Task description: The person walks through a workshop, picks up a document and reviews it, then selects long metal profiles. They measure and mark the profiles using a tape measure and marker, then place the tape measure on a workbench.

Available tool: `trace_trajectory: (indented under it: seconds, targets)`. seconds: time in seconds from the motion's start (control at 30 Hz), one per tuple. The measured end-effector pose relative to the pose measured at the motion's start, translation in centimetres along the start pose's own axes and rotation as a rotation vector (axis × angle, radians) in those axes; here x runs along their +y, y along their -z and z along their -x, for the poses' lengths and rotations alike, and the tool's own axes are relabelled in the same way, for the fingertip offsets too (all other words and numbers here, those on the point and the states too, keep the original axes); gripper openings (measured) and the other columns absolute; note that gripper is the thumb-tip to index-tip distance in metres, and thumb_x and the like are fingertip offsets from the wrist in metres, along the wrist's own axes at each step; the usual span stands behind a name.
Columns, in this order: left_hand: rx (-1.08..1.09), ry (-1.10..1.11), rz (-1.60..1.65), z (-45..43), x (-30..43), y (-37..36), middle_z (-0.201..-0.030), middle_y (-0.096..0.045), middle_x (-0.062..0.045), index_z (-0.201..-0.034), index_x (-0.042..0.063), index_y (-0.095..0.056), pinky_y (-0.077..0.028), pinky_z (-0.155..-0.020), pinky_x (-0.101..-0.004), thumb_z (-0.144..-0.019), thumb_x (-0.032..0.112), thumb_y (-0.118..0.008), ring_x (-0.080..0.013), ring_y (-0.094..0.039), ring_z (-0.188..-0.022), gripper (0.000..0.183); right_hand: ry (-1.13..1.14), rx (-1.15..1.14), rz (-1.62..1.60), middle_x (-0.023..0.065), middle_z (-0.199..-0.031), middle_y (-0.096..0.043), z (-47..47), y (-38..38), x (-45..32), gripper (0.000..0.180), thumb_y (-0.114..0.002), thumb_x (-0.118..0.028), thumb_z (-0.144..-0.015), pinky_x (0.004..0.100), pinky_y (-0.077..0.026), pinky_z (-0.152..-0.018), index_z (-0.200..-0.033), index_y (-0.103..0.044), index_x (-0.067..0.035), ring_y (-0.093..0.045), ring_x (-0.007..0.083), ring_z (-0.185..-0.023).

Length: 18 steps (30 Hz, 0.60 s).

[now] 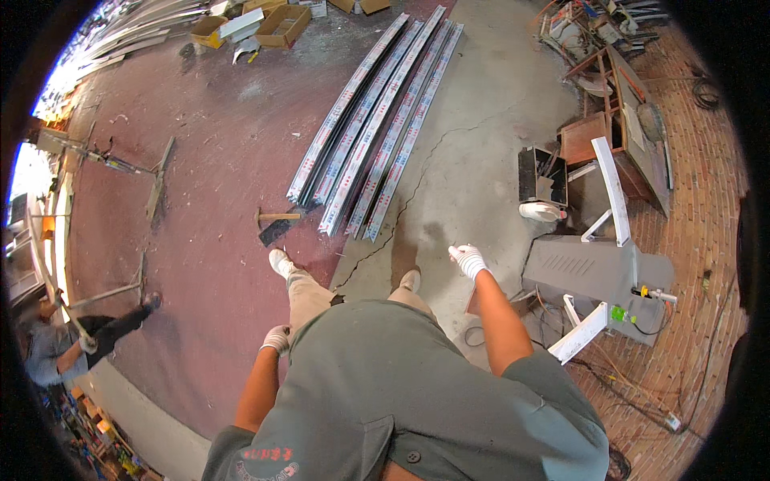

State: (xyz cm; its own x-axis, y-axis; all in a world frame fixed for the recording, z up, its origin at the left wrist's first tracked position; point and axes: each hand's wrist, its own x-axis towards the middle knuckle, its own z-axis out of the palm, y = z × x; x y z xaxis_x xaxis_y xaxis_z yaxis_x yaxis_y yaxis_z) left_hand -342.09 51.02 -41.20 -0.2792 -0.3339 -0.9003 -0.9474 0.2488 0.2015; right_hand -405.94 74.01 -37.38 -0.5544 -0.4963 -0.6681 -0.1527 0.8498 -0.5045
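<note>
My left hand point(277, 340), in a striped white glove, hangs beside my left thigh; its fingers are curled, and whether it holds anything is hidden. My right hand point(468, 260), gloved the same way, is out over the concrete floor, with the fingers bent and no object plain in it. On the floor before me lie several long metal profiles point(385, 129) side by side, covered in printed film. Between their near ends and my left shoe is a wooden-handled tool point(280, 216) next to a dark flat piece point(277, 232).
To the right stands a grey metal machine point(559, 261) with white arms; beyond it are a black bin point(541, 195) and a wooden frame point(631, 138). Cables cross the brick floor. Another person point(78, 346) is at the far left by metal stands. Cardboard boxes point(283, 27) lie farther ahead.
</note>
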Motion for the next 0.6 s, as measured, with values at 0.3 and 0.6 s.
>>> trace_trajectory:
  seconds: [0.3,0.6]
  targets:
    - [0.223,0.183,0.533,-6.2,-22.2,19.5,-0.087,-0.075,-0.012,-0.101,0.002,-0.072,-0.055,-0.073,-0.0348,-0.083,0.031,-0.074,-0.0197,-0.069,-0.076,0.035,-0.243,-0.260,0.367,0.0205,-0.097,-0.071,8.6,-20.8,-8.5,0.055,-0.053,-0.053,-0.091,0.0441,-0.051,-0.087,-0.104,-0.071,-0.002,-0.067,0.0361,-0.095]
    - [0.382,0.104,0.480,-9.3,-24.4,35.2,-0.078,-0.070,-0.007,-0.103,0.003,-0.072,-0.052,-0.063,-0.0331,-0.087,0.029,-0.071,-0.0164,-0.063,-0.066,0.031,-0.111,-0.094,-0.017,0.0186,-0.104,-0.072,8.9,-22.5,-20.1,0.046,-0.060,-0.044,-0.093,0.0391,-0.051,-0.088,-0.112,-0.069,-0.003,-0.068,0.0311,-0.097]
